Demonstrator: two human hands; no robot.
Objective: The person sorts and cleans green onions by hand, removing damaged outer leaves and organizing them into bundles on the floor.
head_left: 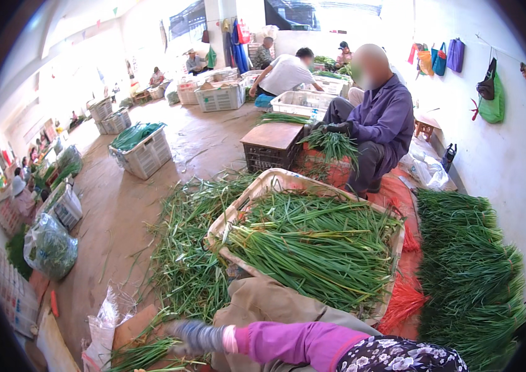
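Observation:
My right hand (196, 338), in a grey striped knit glove, reaches across my lap at the lower left of the picture. Motion smears its fingers, so their grip cannot be made out. Close by it lie long green chive-like stalks (142, 356) with pale ends. A pink cuff shows at the wrist, below a purple sleeve (300, 342). Beyond my knee (263, 297) stands a pale plastic crate (218, 232), heaped with loose chive-like stalks (309, 245). My left hand is out of the picture.
Loose stalks (191, 254) cover the floor left of the crate. Neat green bundles (470, 273) stand along the right wall. Across from me, a person in a purple jacket (387, 111) holds stalks beside a board-topped black crate (272, 152). A white crate (145, 158) stands farther left.

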